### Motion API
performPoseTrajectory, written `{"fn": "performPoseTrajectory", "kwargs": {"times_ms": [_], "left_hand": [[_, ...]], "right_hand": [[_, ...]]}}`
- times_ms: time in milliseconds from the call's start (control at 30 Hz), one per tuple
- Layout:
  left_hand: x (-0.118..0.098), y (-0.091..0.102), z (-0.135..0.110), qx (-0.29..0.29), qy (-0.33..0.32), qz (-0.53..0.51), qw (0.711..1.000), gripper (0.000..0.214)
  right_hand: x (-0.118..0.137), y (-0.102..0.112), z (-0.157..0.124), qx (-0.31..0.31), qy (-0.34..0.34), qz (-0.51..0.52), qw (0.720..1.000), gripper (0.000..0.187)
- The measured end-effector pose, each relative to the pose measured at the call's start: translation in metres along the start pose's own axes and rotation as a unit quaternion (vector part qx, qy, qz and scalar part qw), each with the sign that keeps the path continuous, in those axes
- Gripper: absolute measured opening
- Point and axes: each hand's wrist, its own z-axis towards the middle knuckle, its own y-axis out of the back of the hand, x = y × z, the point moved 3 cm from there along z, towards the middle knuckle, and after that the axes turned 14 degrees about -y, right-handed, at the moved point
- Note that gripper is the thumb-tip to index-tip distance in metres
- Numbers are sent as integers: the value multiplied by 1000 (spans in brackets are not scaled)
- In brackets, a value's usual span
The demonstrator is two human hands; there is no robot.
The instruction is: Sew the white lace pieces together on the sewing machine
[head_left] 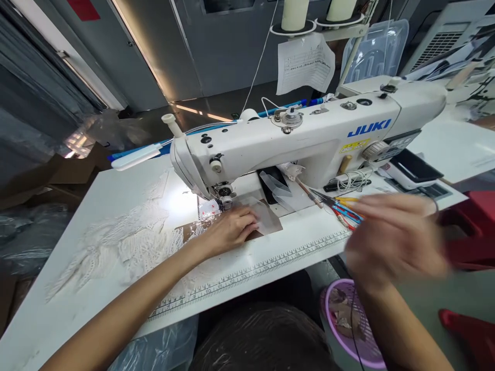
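Observation:
My left hand lies on a thin translucent piece of fabric just in front of the presser foot of a white JUKI sewing machine, its fingers curled down onto the cloth. White lace fabric spreads over the table to the left of that hand. My right hand hovers at the right end of the table, smeared by motion, close to a bundle of small scissors and coloured tools. Whether its fingers hold anything is unclear.
The white sewing table has a printed ruler along its front edge. A pink basket of scraps sits below at right. Thread cones and a paper sheet hang behind the machine. Red stools stand at right.

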Motion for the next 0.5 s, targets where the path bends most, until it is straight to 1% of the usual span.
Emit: {"fn": "performPoseTrajectory", "kwargs": {"times_ms": [67,133,167,233,267,300,367,400,433,467,500], "left_hand": [[-3,-1,1,2,6,-5,1000,21],[-5,-7,6,13,5,-13,1000,20],[-5,-11,10,19,1,-17,1000,20],[-5,-17,18,20,-11,-27,999,18],[-5,-19,23,8,-14,-27,1000,18],[-4,-20,27,-13,-12,-20,1000,22],[-3,-19,34,-62,-3,8,998,39],[-3,-18,37,-76,-1,27,997,46],[-3,-18,39,-76,0,45,996,49],[-3,-18,41,-61,-1,61,996,49],[-3,-19,42,-36,-2,72,997,46]], "right_hand": [[-3,-13,11,16,-2,-7,1000,29],[-12,-32,17,69,-14,-63,995,36],[-17,-40,18,101,-22,-104,989,36],[-28,-52,18,143,-41,-162,975,26],[-31,-54,17,151,-48,-170,973,24],[-33,-54,17,156,-51,-162,973,23],[-31,-51,16,184,-45,-109,976,21],[-29,-49,17,208,-40,-75,974,22],[-27,-47,19,225,-38,-47,972,24],[-26,-44,23,228,-40,-32,972,26],[-27,-43,30,215,-47,-31,975,28]]}}
